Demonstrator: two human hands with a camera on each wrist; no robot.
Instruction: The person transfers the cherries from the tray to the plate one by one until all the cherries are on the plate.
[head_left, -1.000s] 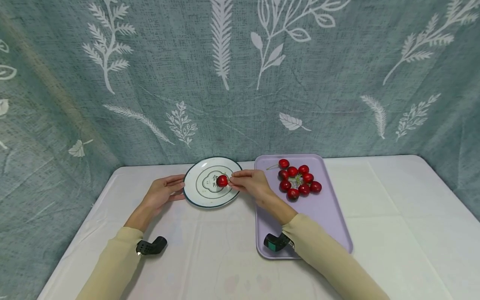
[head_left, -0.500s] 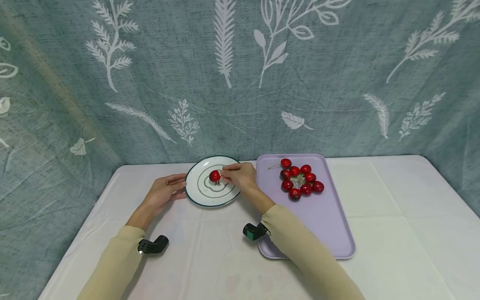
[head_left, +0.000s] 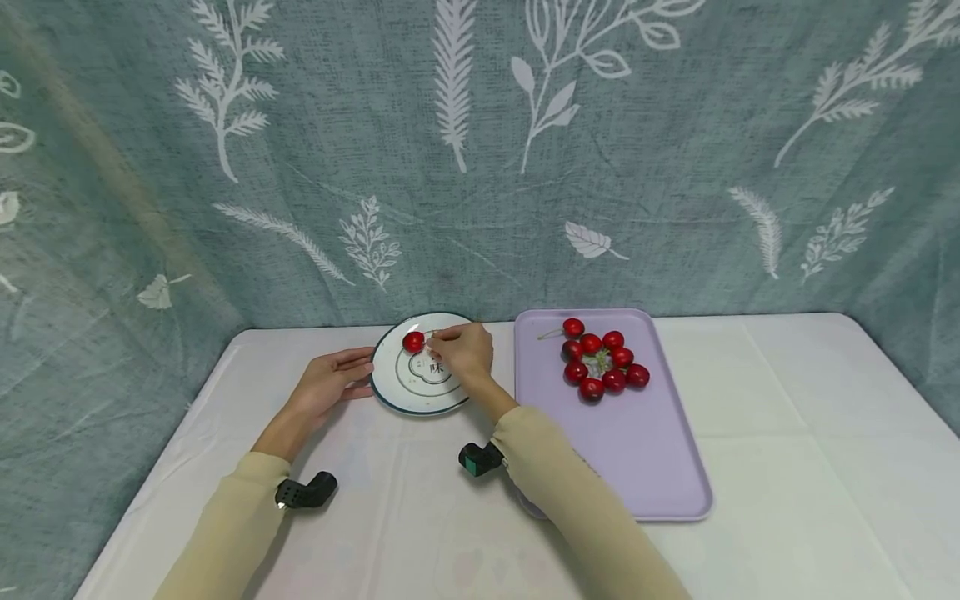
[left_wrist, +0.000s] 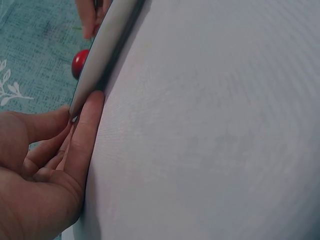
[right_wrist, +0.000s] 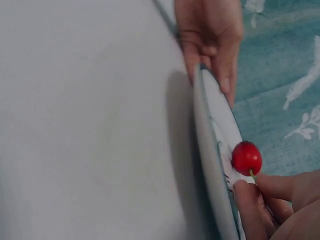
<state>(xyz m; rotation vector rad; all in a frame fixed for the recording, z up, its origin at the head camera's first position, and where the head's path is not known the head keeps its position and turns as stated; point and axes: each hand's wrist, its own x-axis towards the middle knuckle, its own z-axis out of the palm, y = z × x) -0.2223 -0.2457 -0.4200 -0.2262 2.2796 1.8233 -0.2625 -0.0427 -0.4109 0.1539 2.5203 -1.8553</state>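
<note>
On the left of the table lies a round white plate (head_left: pixel 392 379) with a dark rim and printed lettering in its centre. My left hand (head_left: pixel 324 387) pinches the plate's left edge, the thumb at the rim and a finger (left_wrist: pixel 86 132) underneath. Over the plate's upper left part, my right hand (head_left: pixel 467 354) holds a red cherry (head_left: pixel 413 342) by its green stem (right_wrist: pixel 253 176), pinched between thumb and fingers. The right wrist view shows the cherry (right_wrist: pixel 247 158) close to the plate's face; whether it touches is unclear.
A lilac tray (head_left: pixel 637 458) lies right of the plate, partly under the right sleeve. Several cherries (head_left: pixel 592 389) form a ring on it, stems inward; one cherry (head_left: pixel 573 327) sits at the top, stem leftward. A patterned green curtain (head_left: pixel 450 250) hangs behind the white-covered table.
My right hand has moved left and slightly away from me across the plate, carrying the cherry from the centre toward the upper left. My left hand stays at the plate's edge.
</note>
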